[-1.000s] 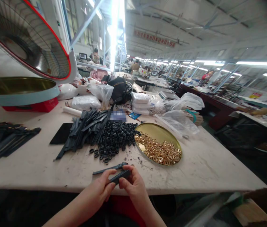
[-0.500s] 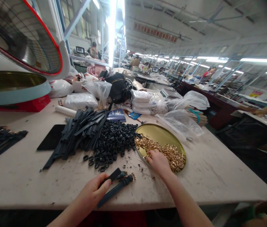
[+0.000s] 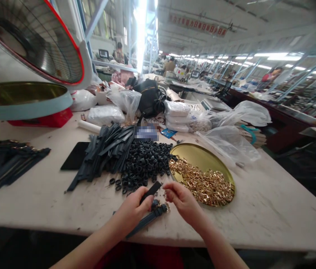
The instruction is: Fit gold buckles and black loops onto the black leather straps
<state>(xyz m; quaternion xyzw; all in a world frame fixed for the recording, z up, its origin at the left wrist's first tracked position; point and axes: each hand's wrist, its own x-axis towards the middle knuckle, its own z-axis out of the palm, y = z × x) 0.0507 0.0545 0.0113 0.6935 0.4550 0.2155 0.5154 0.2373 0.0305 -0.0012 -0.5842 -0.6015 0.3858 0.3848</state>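
Observation:
My left hand (image 3: 135,207) grips a dark strap (image 3: 152,191), its free end pointing up and right. Just right of that end, my right hand (image 3: 184,203) pinches a small gold buckle, mostly covered by the fingers. Under my left hand, straps with gold buckles fitted (image 3: 153,216) lie on the table. Loose gold buckles (image 3: 205,185) are heaped in a round gold tray (image 3: 195,151) beyond my right hand. Left of the tray is a pile of small black loops (image 3: 146,160), with a stack of plain dark straps (image 3: 107,149) beside it.
More buckled straps (image 3: 9,162) lie at the left on the table (image 3: 230,228). A fan (image 3: 34,41) and a blue-rimmed round tray (image 3: 23,108) stand behind them. Plastic bags (image 3: 225,144), white packets (image 3: 177,116) and a black bag (image 3: 149,99) line the back.
My right hand has left the buckle heap and come left and nearer, beside the strap's end. My left hand has risen slightly rightward with the strap. The view has shifted a little.

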